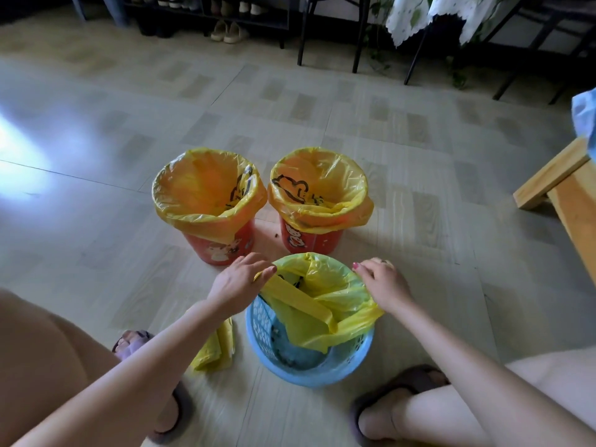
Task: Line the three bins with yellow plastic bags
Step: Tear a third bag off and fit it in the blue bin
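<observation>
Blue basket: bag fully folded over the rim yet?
No: the yellow bag covers only the far rim of the blue basket; the near rim is bare.

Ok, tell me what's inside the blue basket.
A yellow bag lies partly inside the blue basket, with both hands gripping its edge. Dark specks show on the bare floor; whatever lies under the bag is hidden.

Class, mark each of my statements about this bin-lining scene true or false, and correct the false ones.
1. Both red bins already have yellow bags folded over their rims. True.
2. The blue basket is fully lined. False: its yellow bag covers only the far and right part of the rim.
3. The left hand and right hand both hold that bag. True.
4. Spare folded bags lie right of the basket. False: they lie to its left.
</observation>
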